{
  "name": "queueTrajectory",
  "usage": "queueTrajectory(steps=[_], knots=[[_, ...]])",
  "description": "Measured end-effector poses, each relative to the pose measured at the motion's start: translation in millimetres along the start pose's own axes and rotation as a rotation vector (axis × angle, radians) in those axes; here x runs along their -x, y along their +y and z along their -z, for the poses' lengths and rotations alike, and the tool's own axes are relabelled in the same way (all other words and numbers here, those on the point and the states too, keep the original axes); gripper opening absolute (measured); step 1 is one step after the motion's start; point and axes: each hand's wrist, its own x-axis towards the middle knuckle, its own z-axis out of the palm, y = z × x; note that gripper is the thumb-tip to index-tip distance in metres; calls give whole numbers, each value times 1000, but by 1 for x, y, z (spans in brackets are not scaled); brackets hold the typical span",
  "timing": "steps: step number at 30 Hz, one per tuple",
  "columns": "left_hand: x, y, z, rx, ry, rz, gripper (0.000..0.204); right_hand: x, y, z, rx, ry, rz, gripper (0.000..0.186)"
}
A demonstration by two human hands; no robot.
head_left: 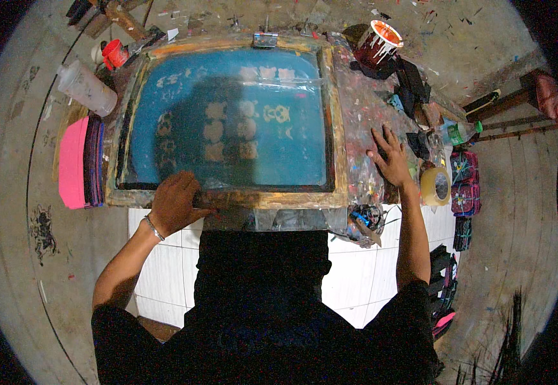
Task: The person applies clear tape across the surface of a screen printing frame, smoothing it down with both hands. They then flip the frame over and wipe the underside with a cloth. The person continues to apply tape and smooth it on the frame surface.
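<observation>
A blue printing screen (195, 154) with pale cartoon-like shapes lies in a paint-smeared wooden frame (338, 141), with a metal hinge (265, 40) at its back. My left hand (175, 202) grips the frame's front edge near the left corner, fingers curled over it. My right hand (389, 155) rests with fingers apart and nothing held on the paint-spattered tabletop (362, 173) right of the screen. Just beside that hand are dark scraps (418, 142) and a tape roll (436, 186).
At left stand a pink-topped stack of flat pieces (72, 160), a translucent cup (89, 90) and a red cup (116, 54). A paint bucket (379, 45), green bottle (462, 133) and patterned bundles (465, 196) lie toward the right. White tiled surface (352, 276) shows below.
</observation>
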Motion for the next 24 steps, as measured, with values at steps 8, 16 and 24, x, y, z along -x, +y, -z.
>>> queueTrajectory(steps=[8,16,24], knots=[[-15,1,61,141,134,-98,52,4,24,-12,-30,78,84,66],[-14,8,45,67,49,-52,49,-3,0,2,-42,-24,-40,67],[-10,3,12,85,-47,-10,46,1,-2,1,-49,-13,-41,64]])
